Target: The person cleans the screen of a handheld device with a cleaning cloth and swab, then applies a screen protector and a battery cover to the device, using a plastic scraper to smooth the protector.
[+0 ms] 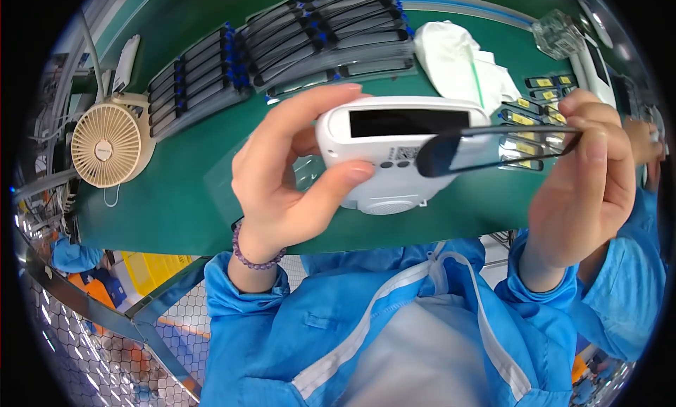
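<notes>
White device [394, 157] sits between left hand [282, 182] fingers [345, 174], glass strip [493, 150] beside.

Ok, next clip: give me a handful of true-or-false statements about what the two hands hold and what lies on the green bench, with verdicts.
1. The left hand grips a white device with a dark window on it. True.
2. The right hand holds a screwdriver. False: it pinches a thin dark-framed clear panel by its right end.
3. The panel's left end overlaps the white device in the picture. True.
4. A small beige fan stands at the right end of the green bench. False: it stands at the left end.
5. Rows of dark framed strips lie at the far side of the bench. True.
6. The left wrist is bare. False: it wears a purple bead bracelet.
</notes>
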`<state>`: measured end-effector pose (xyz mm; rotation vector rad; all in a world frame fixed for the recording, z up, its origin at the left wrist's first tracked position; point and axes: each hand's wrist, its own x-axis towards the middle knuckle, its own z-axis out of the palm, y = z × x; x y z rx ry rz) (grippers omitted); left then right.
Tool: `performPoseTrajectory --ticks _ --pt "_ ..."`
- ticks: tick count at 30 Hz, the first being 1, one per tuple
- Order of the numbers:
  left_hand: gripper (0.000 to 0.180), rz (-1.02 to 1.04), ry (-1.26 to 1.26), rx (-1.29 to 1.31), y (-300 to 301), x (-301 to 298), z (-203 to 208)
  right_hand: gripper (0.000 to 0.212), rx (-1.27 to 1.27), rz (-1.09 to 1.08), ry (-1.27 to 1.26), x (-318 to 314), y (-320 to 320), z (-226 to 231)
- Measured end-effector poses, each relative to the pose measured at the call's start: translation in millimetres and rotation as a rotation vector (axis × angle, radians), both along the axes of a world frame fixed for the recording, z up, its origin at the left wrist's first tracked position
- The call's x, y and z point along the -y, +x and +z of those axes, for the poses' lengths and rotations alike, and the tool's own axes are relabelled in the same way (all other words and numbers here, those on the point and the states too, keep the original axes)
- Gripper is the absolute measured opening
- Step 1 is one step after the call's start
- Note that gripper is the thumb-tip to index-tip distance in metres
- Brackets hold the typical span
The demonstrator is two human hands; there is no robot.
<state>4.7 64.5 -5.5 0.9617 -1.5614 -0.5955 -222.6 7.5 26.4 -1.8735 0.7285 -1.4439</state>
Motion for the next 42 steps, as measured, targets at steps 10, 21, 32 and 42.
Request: performPoseTrajectory --ticks 10,21,32,42 --pt "0.075 -0.026 -0.085 0.132 4.8 -3.6 -6.5 0.016 -0.126 0.027 0.198 -0.7 19.8 -8.1" --pt "0.082 -0.118 -0.171 0.425 17.1 -0.5 -2.5 0.014 -0.389 -0.387 0.064 -25.8 21.8 -11.9" --pt "0.065 -0.039 -0.075 0.266 9.6 -28.7 0.8 0.008 -0.669 -0.119 -0.462 -26.7 18.4 6.5" --pt "0.058 -0.078 -0.092 0.261 6.7 -34.7 1.0 0.008 -0.718 -0.265 -0.527 -101.1 -70.5 35.2"
